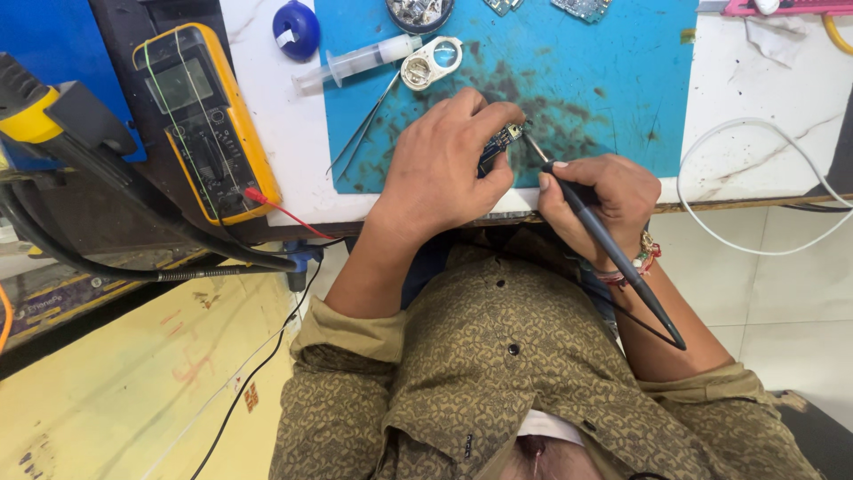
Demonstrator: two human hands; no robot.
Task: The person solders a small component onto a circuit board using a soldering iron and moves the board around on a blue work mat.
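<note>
From left to right I see the yellow multimeter [203, 124], then my left hand [440, 164] pinching a small circuit board [499, 142] over the blue mat [604, 80]. My right hand [595, 200] grips a soldering iron [613, 253], its tip touching the board.

The mat [613, 98] on the white table [764, 133] is bright blue, stained with dark smudges around its middle. The meter [206, 124] near the table's left edge is yellow with a dark grey face and a red lead. The small circuit board [499, 142] is dark blue. The soldering iron [613, 253] is black. The shirt [498, 373] is olive-brown with a fine leafy pattern and dark buttons.
</note>
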